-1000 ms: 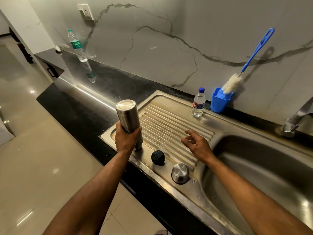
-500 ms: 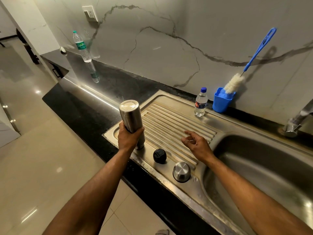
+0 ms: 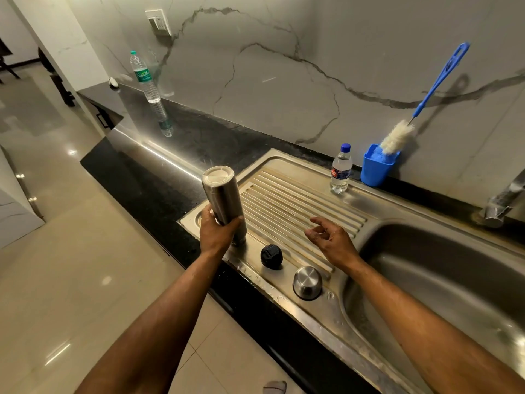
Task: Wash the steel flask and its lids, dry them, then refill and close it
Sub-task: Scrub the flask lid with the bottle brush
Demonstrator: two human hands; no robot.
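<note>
The steel flask (image 3: 222, 197) stands upside down on the left end of the ribbed drainboard (image 3: 298, 200), its flat base facing up. My left hand (image 3: 217, 233) is wrapped around its lower part. A black inner lid (image 3: 271, 255) lies on the drainboard just right of the flask. A round steel outer lid (image 3: 307, 281) sits dome-up nearer the front edge. My right hand (image 3: 331, 240) hovers over the drainboard to the right of the lids, fingers loosely curled and apart, holding nothing.
The sink basin (image 3: 454, 285) opens to the right, with a tap (image 3: 502, 200) behind it. A small water bottle (image 3: 341, 170) and a blue cup (image 3: 377, 166) with a bottle brush (image 3: 397, 136) stand by the wall. A larger bottle (image 3: 143, 76) stands on the black counter far left.
The view has shifted slightly; the flask stays upside down in my left hand. My right hand's fingers have curled in a little above the drainboard.
</note>
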